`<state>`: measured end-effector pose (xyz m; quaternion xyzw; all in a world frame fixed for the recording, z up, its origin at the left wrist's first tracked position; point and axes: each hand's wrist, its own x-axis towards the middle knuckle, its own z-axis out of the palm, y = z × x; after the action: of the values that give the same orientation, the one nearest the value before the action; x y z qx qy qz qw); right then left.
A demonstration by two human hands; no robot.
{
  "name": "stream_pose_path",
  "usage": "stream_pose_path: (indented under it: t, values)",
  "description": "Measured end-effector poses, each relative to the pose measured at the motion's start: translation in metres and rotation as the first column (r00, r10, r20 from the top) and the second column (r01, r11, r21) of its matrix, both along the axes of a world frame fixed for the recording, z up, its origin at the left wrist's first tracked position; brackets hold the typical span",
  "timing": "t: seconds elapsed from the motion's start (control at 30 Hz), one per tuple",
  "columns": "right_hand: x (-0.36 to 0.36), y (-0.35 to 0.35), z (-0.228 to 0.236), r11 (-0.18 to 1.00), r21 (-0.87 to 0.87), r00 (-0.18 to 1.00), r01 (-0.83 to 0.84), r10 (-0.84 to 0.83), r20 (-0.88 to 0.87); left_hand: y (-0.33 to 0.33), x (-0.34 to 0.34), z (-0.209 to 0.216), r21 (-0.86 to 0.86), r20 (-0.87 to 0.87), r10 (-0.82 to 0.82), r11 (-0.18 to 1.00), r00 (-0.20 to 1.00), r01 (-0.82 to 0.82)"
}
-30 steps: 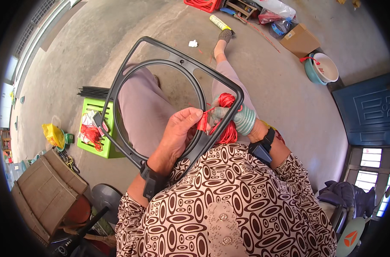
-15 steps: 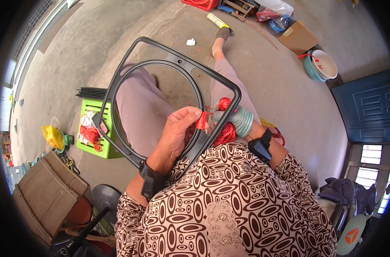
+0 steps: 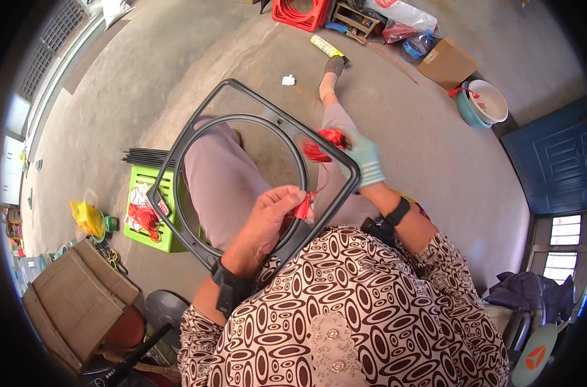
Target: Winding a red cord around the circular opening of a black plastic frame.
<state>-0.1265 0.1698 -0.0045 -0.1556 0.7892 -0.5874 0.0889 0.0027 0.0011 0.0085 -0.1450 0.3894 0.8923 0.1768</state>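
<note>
L hand [image 3: 271,216] pinched red wrap [image 3: 302,208] on blk frame [image 3: 272,117]; R hand [image 3: 363,158] gripped cord bundle [image 3: 319,149] beside frame; slack prob. risked loosening wrap.

At the centre, a black frame [image 3: 275,117] is held over the legs [image 3: 216,174]; a red winding [image 3: 302,209] on its ring is pinched by the left hand [image 3: 271,214]; a red bundle [image 3: 320,147], slightly blurred, is gripped by the gloved right hand [image 3: 364,156]; at left, a green stool [image 3: 140,175] is topped with red cord [image 3: 145,218]; at upper right, a box [image 3: 447,63] and stacked basins [image 3: 490,100] are seen; at far right, a blue door [image 3: 551,161] is partly shown.
</note>
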Motion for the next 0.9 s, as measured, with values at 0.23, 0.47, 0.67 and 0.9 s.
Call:
stream_pose_path:
  t: [0.23,0.47,0.67,0.9]
  values:
    - [0.016,-0.041,0.003,0.871,-0.49,0.747,0.005,0.322,0.581,0.006,0.0,-0.013,-0.013,-0.021,-0.082,0.997,0.996,0.081]
    - [0.026,-0.028,0.015,0.4,-0.898,0.232,0.184,0.87,0.436,0.011,0.004,-0.018,-0.078,-0.16,0.093,0.991,0.983,-0.106]
    - [0.016,-0.028,0.017,0.506,-0.846,0.446,-0.166,0.804,0.394,0.004,0.004,-0.016,-0.047,-0.243,0.077,0.995,0.967,-0.091]
    - [-0.005,0.044,-0.031,0.531,-0.787,0.783,0.313,0.325,0.53,-0.011,0.002,0.004,-0.09,-0.126,0.094,0.99,0.988,-0.106]
